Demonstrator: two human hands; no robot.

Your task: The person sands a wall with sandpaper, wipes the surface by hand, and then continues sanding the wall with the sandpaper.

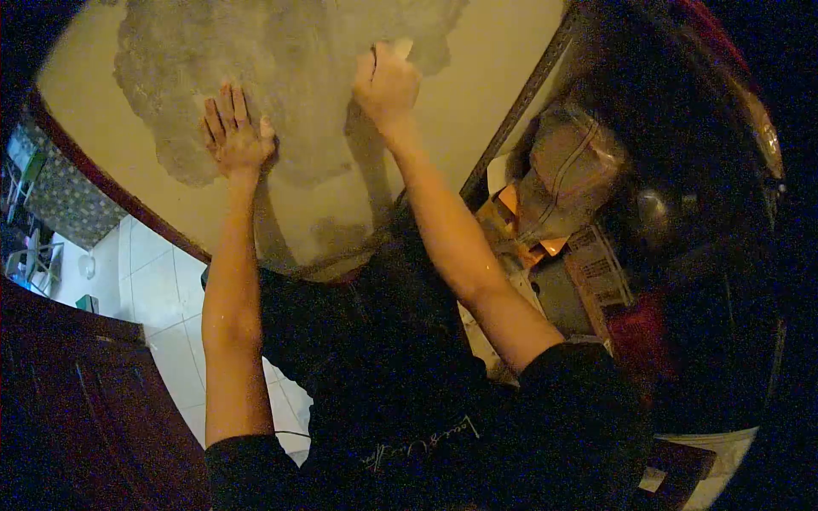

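Note:
My left hand [235, 143] lies flat on a cream wall [503, 64], its fingers spread over a rough grey patch [311, 94]. Higher up and to the right, my right hand [388, 92] is closed against that same patch. A small pale flat piece [404, 48] sticks out at the top of its fingers; most of it is hidden, so its kind cannot be made out. Both arms are stretched out, casting shadows on the wall below the hands.
A dark strip [532, 81] edges the wall on the right. Beyond it are a plastic-wrapped bundle [575, 162], an orange-and-white box [506, 204] and a crate [601, 264]. A brown wooden door [94, 392] and pale floor tiles [162, 281] lie at the left.

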